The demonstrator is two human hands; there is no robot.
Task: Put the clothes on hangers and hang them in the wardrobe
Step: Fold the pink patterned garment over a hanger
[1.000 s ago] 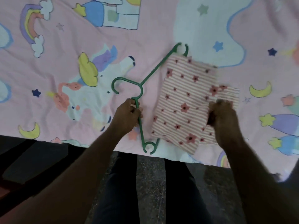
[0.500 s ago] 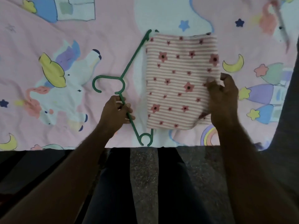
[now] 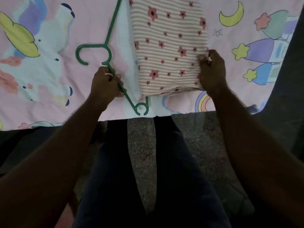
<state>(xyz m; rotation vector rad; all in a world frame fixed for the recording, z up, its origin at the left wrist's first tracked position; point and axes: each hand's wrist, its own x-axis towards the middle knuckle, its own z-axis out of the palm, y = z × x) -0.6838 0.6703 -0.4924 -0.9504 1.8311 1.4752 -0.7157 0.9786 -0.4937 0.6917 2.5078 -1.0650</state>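
Near bed point(image 3: 49, 112) edge: green hanger point(image 3: 108, 32) at 10 o'clock, striped garment point(image 3: 169, 46) at 12.
Left hand point(image 3: 105, 84) gripping hanger arm; right hand point(image 3: 212, 71) pinching garment's right edge; bare sheet beyond at 3 o'clock.

Both forearms are bare — no sleeves, watch or rings show on the left hand point(image 3: 105, 83) or right hand point(image 3: 212, 71). Legs point(image 3: 115, 170) wear dark trousers.

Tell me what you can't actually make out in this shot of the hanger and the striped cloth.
- Green hanger: far arm cut off by the head view's top edge; its bar lies under the striped cloth.
- Cloth's top: cut off likewise, so garment type unclear.
- Wardrobe: not in view.
- Right hand fingertips: hidden in the fold.
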